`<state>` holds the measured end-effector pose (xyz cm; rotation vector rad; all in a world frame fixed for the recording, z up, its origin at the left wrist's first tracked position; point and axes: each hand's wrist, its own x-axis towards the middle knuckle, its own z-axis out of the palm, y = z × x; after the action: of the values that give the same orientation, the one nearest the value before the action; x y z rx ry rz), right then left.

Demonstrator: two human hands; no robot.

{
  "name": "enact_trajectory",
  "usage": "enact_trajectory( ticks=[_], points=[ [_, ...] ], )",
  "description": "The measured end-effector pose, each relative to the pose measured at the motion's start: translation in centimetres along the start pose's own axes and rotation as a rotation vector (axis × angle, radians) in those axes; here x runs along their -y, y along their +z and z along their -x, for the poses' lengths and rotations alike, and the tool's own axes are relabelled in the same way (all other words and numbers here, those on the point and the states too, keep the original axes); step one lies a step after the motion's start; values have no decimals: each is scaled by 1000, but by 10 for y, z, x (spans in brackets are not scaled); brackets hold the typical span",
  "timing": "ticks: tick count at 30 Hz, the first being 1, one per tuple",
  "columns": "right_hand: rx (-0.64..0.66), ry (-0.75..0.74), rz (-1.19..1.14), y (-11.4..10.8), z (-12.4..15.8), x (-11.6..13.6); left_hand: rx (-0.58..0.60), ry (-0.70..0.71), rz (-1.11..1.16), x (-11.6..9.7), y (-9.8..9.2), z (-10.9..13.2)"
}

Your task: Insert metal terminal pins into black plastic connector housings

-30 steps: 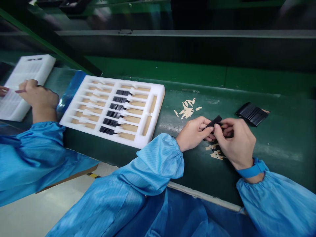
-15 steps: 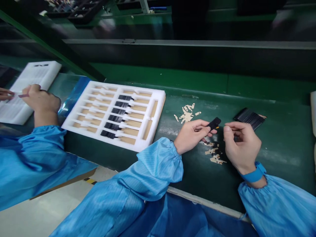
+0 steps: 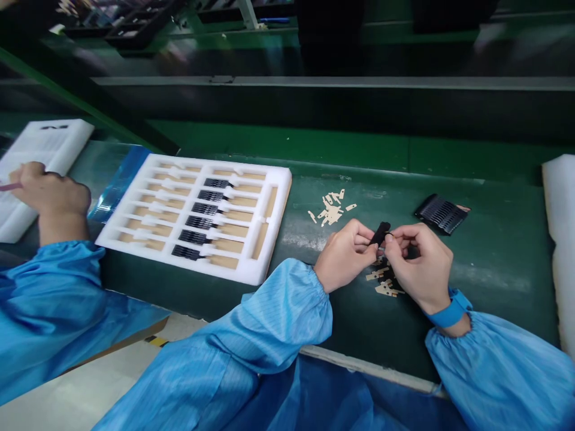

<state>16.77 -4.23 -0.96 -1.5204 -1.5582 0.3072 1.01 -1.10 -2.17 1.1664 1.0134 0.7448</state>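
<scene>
My left hand [image 3: 344, 254] pinches a small black part [image 3: 380, 233] above the green bench [image 3: 489, 269]. My right hand [image 3: 420, 263] is closed with its fingertips at the same black part's end. Beneath my hands lies a small pile of tan tabs [image 3: 381, 281]. A second heap of tan tabs [image 3: 330, 209] lies just beyond my left hand. A stack of black parts [image 3: 441, 214] rests to the upper right of my right hand.
A white foam tray [image 3: 269, 239] with several black parts in its slots sits at the left. A co-worker's hand [image 3: 49, 197] in a blue sleeve holds a thin tool over another white tray [image 3: 45, 140]. White foam [image 3: 559, 239] stands at the right edge.
My right hand, which had pulled away from the black part half a second ago, has come back to it. The view has shifted slightly right and down.
</scene>
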Motion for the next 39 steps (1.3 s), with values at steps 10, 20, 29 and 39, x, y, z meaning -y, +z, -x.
enact_trajectory(
  ticks=[10, 20, 29, 39],
  points=[
    [-48, 107, 12, 2, 3, 6, 23, -95, 153, 1, 12, 6],
    [-23, 174, -93, 3, 6, 1, -2, -14, 84, -3, 11, 8],
    [-12, 182, -102, 1, 7, 2, -23, 39, -80, -2, 12, 12],
    [15, 210, -147, 1, 5, -1, -33, 198, -242, -3, 2, 8]
  ],
)
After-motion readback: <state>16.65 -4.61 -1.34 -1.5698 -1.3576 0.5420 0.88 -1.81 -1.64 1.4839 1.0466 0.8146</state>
